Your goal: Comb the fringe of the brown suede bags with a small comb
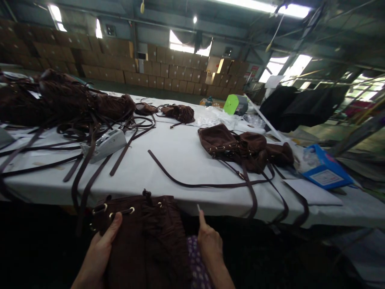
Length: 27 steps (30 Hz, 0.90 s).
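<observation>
A dark brown drawstring bag (144, 241) with gold eyelets hangs in front of the table's near edge. My left hand (102, 245) is closed on its upper left side, thumb on the outside below the eyelets and the other fingers hidden. To the right of the bag and apart from it, my right hand (210, 243) is closed around a thin tool with a pale tip (198, 208). The tip points up and away from me; the rest of the tool is hidden in the fist, so its kind does not show.
On the white table (174, 164) lie brown bags (219, 140) at right, their straps over the near edge. A pile of brown bags (66, 96) fills the left, beside a grey metal dispenser (105, 144). A blue box (326, 168) stands at right; clear plastic (210, 117) lies behind.
</observation>
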Each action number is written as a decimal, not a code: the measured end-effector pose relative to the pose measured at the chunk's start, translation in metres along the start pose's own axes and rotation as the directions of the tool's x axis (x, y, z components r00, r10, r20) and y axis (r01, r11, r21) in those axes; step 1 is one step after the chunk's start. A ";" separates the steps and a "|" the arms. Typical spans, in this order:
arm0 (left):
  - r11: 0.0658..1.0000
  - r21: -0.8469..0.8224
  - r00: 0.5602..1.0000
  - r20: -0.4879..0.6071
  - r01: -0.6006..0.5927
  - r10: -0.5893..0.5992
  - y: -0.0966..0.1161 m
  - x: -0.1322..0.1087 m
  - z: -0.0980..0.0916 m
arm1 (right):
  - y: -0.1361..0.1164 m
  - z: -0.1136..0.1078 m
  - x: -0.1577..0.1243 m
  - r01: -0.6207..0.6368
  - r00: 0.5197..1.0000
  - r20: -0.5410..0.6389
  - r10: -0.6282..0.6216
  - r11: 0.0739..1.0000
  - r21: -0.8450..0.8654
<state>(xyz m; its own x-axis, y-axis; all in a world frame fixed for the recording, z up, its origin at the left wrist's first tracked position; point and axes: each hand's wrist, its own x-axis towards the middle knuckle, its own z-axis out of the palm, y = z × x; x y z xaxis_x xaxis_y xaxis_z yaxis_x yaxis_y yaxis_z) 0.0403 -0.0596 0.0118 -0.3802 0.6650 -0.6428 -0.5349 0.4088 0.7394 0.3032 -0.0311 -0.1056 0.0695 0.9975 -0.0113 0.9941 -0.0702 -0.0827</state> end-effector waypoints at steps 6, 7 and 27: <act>0.995 -0.049 0.994 0.063 -0.088 0.091 0.001 0.005 0.008 | -0.003 -0.051 -0.018 0.029 0.976 -0.207 0.063 0.909 0.417; 0.995 -0.056 0.992 0.088 -0.088 0.093 -0.001 0.004 0.012 | -0.025 -0.058 -0.023 0.190 0.950 -0.309 -0.049 0.875 0.445; 0.993 -0.065 0.991 0.091 -0.094 0.099 0.019 0.012 0.011 | -0.053 -0.049 -0.018 0.491 0.844 -0.382 -0.377 0.830 0.265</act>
<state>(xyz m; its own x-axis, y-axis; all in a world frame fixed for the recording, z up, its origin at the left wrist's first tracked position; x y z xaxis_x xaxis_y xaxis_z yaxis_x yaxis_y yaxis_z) 0.0336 -0.0374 0.0207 -0.3610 0.7566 -0.5452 -0.5448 0.3034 0.7817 0.2539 -0.0449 -0.0522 -0.2847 0.8701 0.4024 0.8367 0.4304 -0.3387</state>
